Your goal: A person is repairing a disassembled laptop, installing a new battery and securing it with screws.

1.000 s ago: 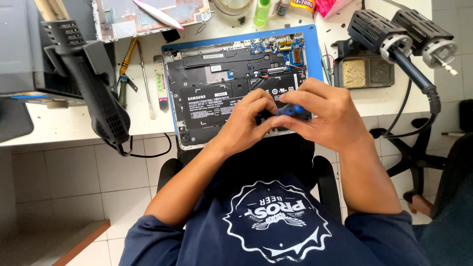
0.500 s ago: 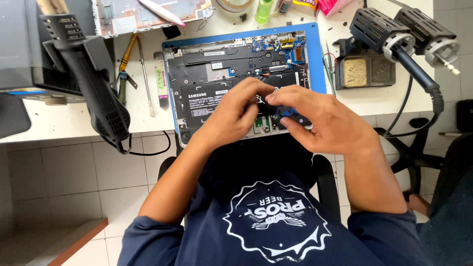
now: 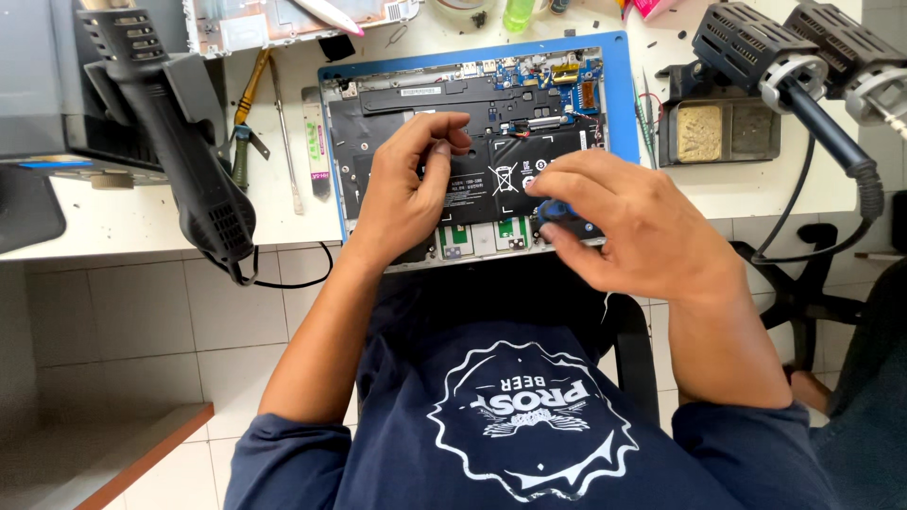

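blue-handled screwdriver pinched in right hand at front edge of opened laptop; left hand loosely curled, fingertips on black battery w/ white label marks.

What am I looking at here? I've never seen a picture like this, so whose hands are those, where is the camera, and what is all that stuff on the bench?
The camera sits on a person's head and looks down, so you see their own arms and dark blue shirt from above. No machine is at work here, only two bare hands. On the white bench lies an opened laptop on a blue mat, its back cover off, so the black battery and circuit boards show. The left hand rests its fingers on the battery. The right hand pinches a small blue-handled tool, probably a screwdriver, at the laptop's near edge. To the left stands a black hot-air gun, with pliers beside it. On the right are two black handpieces in a stand and a tray holding a cleaning sponge.
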